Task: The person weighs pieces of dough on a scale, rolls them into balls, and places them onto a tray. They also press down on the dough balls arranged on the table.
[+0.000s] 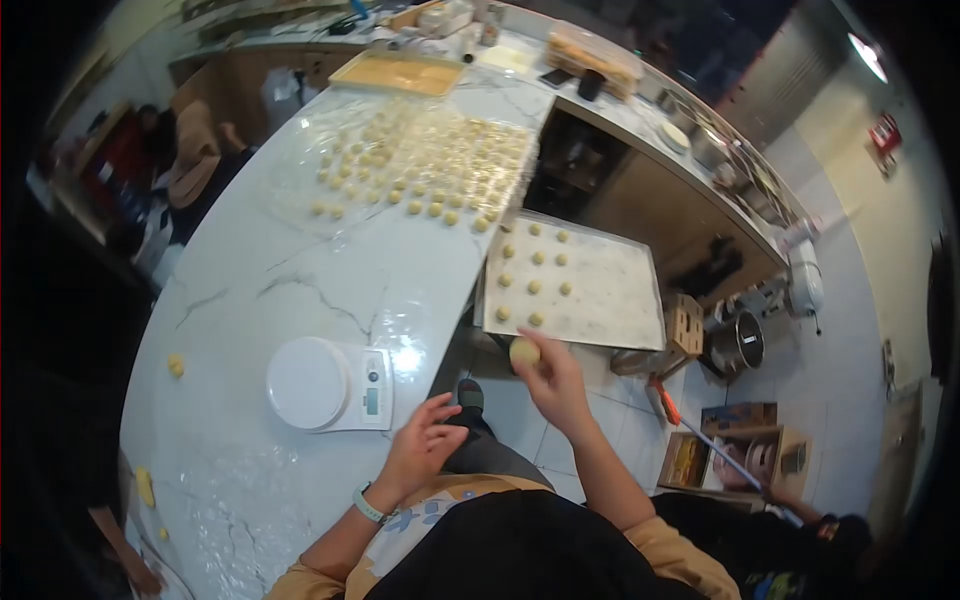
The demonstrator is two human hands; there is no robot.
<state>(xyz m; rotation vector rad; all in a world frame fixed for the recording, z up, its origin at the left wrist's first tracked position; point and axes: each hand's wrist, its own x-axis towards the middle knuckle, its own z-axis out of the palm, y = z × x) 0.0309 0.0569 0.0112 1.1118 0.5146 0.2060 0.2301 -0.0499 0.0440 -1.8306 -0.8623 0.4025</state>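
Between the fingers of my right hand [550,375] is a pale yellow dough ball [524,351], held just off the near edge of a baking tray [615,300]. Rows of similar dough balls [535,287] sit on the tray's left part. My left hand [428,440] hovers by the counter's edge with its fingers apart and nothing in it. Left of that hand, a white kitchen scale [310,383] stands on the marble counter [240,290]; its display is too small to read.
Clear plastic film [400,150] covers many dough balls at the counter's far end. A yellow tray [397,73] lies beyond. Small dough pieces [176,365] rest at the left. Another person with a long-handled tool [725,455] is at lower right; another person's arm shows lower left.
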